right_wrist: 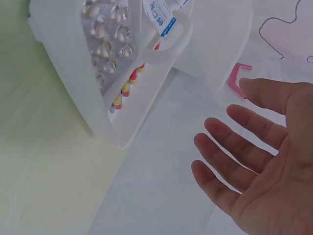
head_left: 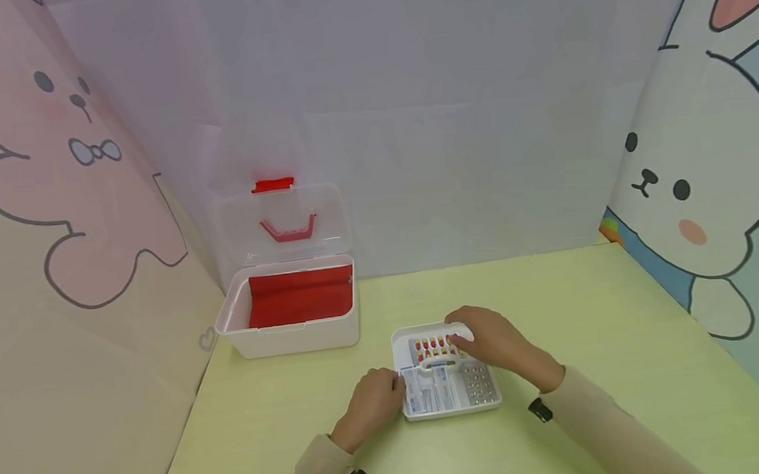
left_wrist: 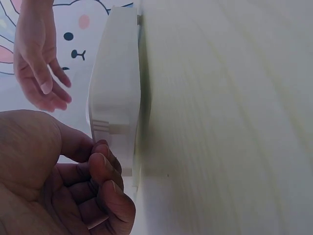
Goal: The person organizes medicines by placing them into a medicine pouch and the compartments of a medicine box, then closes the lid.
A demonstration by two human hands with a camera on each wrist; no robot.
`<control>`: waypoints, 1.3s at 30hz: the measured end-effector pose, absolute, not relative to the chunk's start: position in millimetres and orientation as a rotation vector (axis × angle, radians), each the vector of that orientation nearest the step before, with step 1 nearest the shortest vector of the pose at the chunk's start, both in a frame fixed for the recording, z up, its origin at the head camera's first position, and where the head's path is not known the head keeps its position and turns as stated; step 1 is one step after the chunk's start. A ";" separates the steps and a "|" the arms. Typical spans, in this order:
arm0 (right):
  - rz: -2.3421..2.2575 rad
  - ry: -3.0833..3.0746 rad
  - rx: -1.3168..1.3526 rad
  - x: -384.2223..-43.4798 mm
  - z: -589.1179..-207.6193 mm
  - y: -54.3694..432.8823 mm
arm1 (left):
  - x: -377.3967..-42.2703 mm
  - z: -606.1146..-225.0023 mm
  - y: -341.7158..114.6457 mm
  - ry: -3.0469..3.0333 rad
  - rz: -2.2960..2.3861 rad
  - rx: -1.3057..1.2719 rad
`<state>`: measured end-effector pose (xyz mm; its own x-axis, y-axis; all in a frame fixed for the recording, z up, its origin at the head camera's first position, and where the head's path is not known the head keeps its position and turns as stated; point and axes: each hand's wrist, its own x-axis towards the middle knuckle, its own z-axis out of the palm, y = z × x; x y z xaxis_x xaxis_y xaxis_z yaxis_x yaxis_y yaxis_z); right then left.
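A shallow white tray (head_left: 454, 412) with a raised handle (head_left: 426, 367) lies on the table. In it are a blister pack of red and yellow capsules (head_left: 425, 345), paper-wrapped packets (head_left: 420, 396) with blue print and a clear blister pack (head_left: 479, 384) of round pills. My left hand (head_left: 373, 403) is at the tray's left side; the left wrist view has its curled fingers and thumb pinching the tray's edge (left_wrist: 115, 88). Over the far right corner is my right hand (head_left: 495, 339), its fingers spread and apart from the tray in the right wrist view, holding nothing.
A white box (head_left: 294, 338) with red inside stands at the back left, its clear lid (head_left: 240, 225) raised against the back wall and bearing a red handle (head_left: 289, 234). Cartoon-printed panels (head_left: 692, 171) flank the pale yellow table (head_left: 554, 283) on both sides.
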<state>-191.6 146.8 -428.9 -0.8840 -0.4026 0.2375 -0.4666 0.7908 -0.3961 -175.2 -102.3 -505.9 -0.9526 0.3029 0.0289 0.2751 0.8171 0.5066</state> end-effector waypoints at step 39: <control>0.585 -3.192 0.144 -124.8 -466.4 174.6 | -254.8 -492.3 -99.7 3.102 0.924 0.365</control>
<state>-124.8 174.6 -466.4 -0.9903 -0.1063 -0.0890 -0.0678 0.9314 -0.3576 -254.8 -99.7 -492.3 -0.9682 0.1800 0.1736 0.2457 0.8145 0.5255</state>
